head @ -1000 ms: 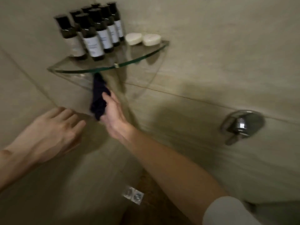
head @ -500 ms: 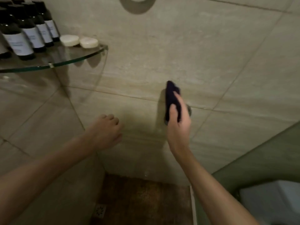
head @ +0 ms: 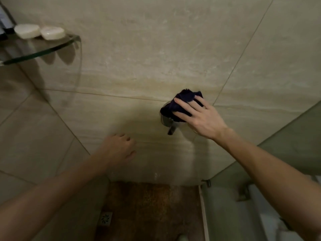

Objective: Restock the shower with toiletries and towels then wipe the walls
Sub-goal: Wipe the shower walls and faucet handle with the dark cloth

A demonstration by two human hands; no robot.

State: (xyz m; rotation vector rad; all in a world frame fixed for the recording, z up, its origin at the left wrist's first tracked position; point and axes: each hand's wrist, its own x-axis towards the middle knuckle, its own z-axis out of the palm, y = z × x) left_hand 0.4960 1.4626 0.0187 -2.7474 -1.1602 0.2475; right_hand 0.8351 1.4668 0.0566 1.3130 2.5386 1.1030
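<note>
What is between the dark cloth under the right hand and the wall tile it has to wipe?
The round chrome shower valve: the right hand presses the dark navy cloth over it, and its lever pokes out below the cloth. Nothing else visible covers the beige tiled wall nearby.

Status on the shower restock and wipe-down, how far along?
Looks done: soap bars and bottles sit on the glass shelf. In hand: the right hand presses a dark cloth over the valve handle on the wall; the left hand holds nothing. Left: remaining wall; no towels in view.
</note>
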